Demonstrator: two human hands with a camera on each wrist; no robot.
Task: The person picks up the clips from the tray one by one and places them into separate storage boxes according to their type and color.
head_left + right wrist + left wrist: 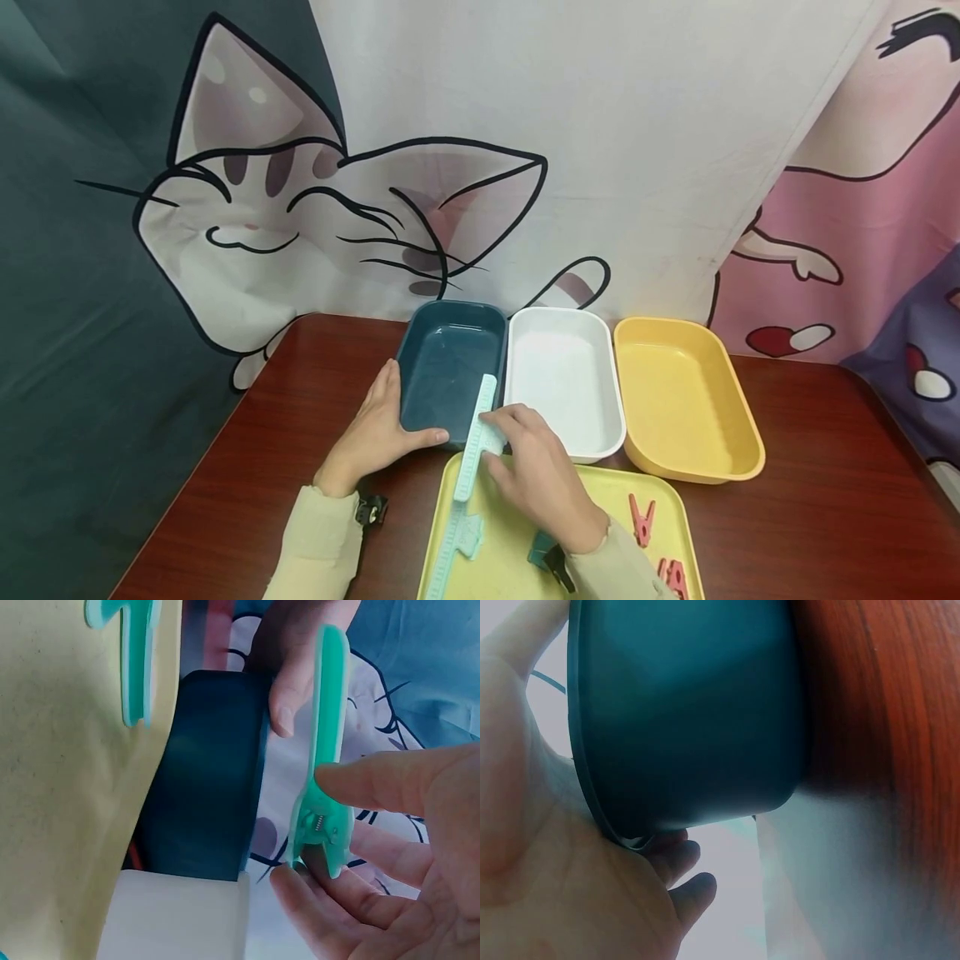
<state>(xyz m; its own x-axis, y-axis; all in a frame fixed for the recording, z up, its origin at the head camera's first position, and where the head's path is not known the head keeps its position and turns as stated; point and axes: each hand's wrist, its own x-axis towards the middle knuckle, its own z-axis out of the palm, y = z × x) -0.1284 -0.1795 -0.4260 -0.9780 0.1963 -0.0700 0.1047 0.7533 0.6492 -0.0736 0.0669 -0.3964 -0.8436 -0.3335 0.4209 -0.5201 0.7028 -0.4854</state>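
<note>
My right hand (540, 471) pinches a long mint-green sealing clip (476, 442) between thumb and fingers, raised over the near right corner of a dark blue bin (453, 358). A small spring shows in the clip's grip in the right wrist view. My left hand (378, 425) rests around the bin's near left corner, fingers straight along the left side and thumb at the near rim. In the left wrist view the palm lies against the bin's rim. A second mint-green sealing clip (452, 546) lies on a yellow tray (517, 575) below the held one.
A white bin (562, 375) and a yellow bin (686, 400) stand right of the blue one. Pink clothespins (642, 520) lie on the tray's right side. A teal thing (538, 550) there is partly hidden by my right wrist. A printed cloth (637, 125) hangs behind the table.
</note>
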